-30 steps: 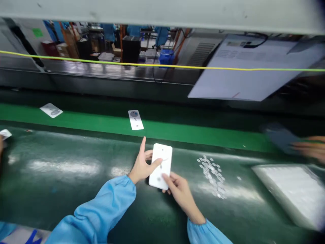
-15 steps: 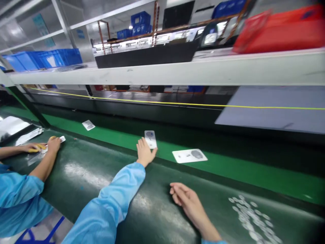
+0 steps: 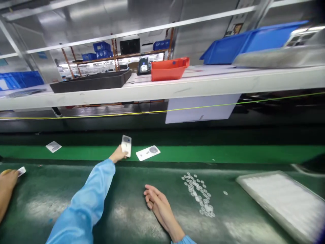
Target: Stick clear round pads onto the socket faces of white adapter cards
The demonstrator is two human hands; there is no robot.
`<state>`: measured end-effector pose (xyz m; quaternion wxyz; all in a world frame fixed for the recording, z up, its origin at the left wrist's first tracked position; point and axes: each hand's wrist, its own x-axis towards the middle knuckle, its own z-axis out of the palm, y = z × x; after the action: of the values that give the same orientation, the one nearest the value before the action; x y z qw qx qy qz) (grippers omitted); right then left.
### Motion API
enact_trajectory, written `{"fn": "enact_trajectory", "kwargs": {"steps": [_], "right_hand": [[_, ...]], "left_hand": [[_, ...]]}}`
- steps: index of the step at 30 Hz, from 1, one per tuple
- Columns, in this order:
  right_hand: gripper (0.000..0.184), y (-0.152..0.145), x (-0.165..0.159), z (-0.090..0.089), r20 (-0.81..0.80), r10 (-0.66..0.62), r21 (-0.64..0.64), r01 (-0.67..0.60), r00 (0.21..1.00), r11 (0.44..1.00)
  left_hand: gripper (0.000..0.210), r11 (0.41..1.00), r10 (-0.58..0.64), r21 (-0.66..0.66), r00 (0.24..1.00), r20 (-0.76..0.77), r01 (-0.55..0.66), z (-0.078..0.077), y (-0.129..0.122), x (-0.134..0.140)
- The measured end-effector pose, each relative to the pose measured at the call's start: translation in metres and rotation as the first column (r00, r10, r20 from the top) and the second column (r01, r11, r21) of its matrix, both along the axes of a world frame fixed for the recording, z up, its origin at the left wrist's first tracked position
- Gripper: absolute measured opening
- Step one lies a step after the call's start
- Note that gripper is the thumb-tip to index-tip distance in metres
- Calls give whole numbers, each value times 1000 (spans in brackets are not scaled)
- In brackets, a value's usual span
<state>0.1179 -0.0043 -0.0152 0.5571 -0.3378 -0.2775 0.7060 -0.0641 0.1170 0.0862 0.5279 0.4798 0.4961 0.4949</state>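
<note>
My left hand [image 3: 117, 154] is closed on the lower part of a white card [image 3: 126, 151] with a grey disc near its top, tilted up over the green belt. To its right, another white card [image 3: 144, 154] with a grey disc lies flat on the belt. My right hand [image 3: 157, 203] hovers over the dark green bench, its fingers loosely bent and nothing visible in them. Right of that hand lies a scattered pile of small translucent white rings [image 3: 196, 193].
A third card [image 3: 53, 146] lies farther left on the belt [image 3: 188, 154]. At the left edge, a co-worker's hand [image 3: 8, 178] holds a small white piece. A white-filled tray [image 3: 284, 196] rests at right. Above runs a shelf [image 3: 101, 96] with a red bin [image 3: 169, 69].
My left hand has gripped the card and tilted it up off the belt. The view has swung right, bringing the tray into sight. My right hand keeps its loosely bent shape.
</note>
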Motion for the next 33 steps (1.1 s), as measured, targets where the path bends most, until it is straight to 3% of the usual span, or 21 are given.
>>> {"fn": "enact_trajectory", "kwargs": {"steps": [2, 4, 6, 8, 11, 13, 18, 21, 24, 28, 33], "right_hand": [[61, 4, 1, 2, 57, -127, 20, 126, 990, 992], [65, 3, 2, 5, 166, -177, 84, 165, 970, 983], [59, -4, 3, 9, 297, -162, 172, 114, 941, 978], [53, -15, 4, 11, 400, -111, 233, 16, 910, 972], [48, -33, 4, 11, 478, -13, 239, -116, 878, 964], [47, -40, 4, 9, 525, -5, 233, -138, 851, 963], [42, -44, -1, 3, 608, -85, 258, -95, 790, 961], [39, -45, 0, 3, 612, -232, 267, 79, 756, 961], [34, -43, 6, 11, 684, -442, 388, 223, 580, 894], [28, -31, 12, 25, 745, -551, 596, -5, 376, 803], [35, -17, 14, 24, 769, -616, 638, -232, 171, 734]], "left_hand": [[31, 992, -115, -48, 992, -55, 112, -15, -26, 10], [37, 974, -214, -90, 974, -72, 207, -33, -60, 20], [43, 954, -278, -131, 960, -46, 270, -48, -92, 27], [43, 952, -252, -169, 967, 43, 255, -56, -110, 31], [44, 962, -138, -208, 972, 188, 177, -59, -109, 37], [47, 961, -100, -229, 964, 248, 158, -60, -99, 42], [46, 948, -54, -280, 946, 318, 148, -65, -89, 51], [41, 944, -61, -289, 945, 321, 160, -67, -93, 52], [41, 947, -78, -276, 949, 304, 166, -68, -97, 51], [26, 973, -75, -197, 970, 230, 122, -68, -98, 52], [22, 983, -104, -130, 978, 180, 128, -72, -100, 52]]}}
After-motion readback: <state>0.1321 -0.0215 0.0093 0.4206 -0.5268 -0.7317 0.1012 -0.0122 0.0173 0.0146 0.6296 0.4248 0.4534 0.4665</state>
